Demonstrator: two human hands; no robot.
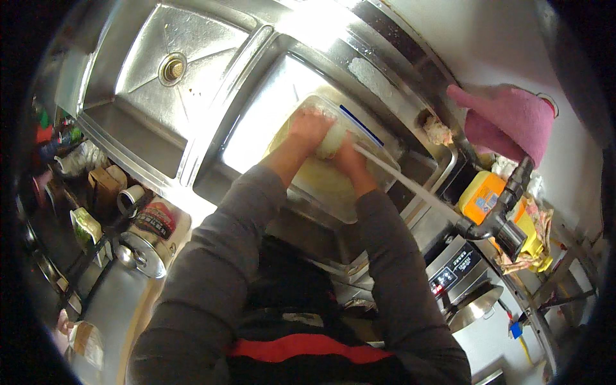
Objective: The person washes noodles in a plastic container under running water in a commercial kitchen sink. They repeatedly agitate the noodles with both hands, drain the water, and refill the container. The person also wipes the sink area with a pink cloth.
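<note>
Both of my hands work inside a clear plastic tub (332,202) that stands in the right-hand basin of a steel sink. Cloudy, yellowish liquid shows in the tub. Between my left hand (310,126) and my right hand (350,156) is a pale, greenish-white rounded thing (332,140), gripped from both sides; its kind cannot be told. A stream of water (409,183) runs from a black tap (474,228) on the right and lands beside my right hand. My fingertips are partly hidden by the thing and the liquid.
The left sink basin (139,86) has a drain and small scraps. A blue strip (362,126) lies along the tub's far side. At right are a yellow-and-orange bottle (486,195), a pink cloth (515,120) and a steel pan (476,308). A large labelled can (161,221) stands left.
</note>
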